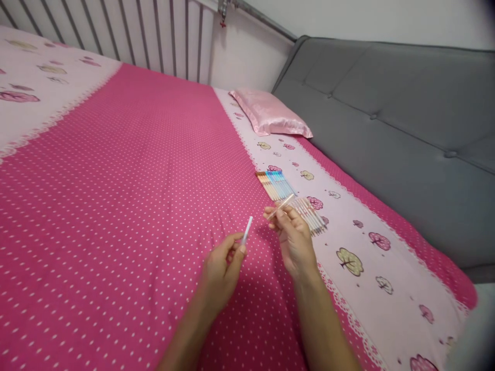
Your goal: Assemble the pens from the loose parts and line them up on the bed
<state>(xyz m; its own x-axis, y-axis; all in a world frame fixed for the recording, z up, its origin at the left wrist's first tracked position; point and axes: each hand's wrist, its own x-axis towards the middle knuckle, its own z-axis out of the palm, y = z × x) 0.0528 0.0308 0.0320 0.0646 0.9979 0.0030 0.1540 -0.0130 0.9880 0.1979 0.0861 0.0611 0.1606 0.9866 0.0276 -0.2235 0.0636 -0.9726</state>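
My left hand (226, 263) is closed, with thumb and fingers pinching a slim white pen-like stick (248, 230) that points up and away. To its right, my right hand (292, 232) grips a slender pen (284, 203) with a clear, tan-tinted barrel, held at a slant. The two held pieces are apart from each other. Just beyond my right hand lies a row of pens (275, 184), brown and orange at the left and blue at the right. A second row of pale pens (310, 216) lies beside that hand, partly hidden behind it.
A pink dotted bedspread (154, 170) with pale printed bands covers the bed. The pink satin pillow (270, 113) lies by the grey padded headboard (379, 103). Along the far wall stands a white radiator (154, 36) with a pipe and a red valve (223, 23).
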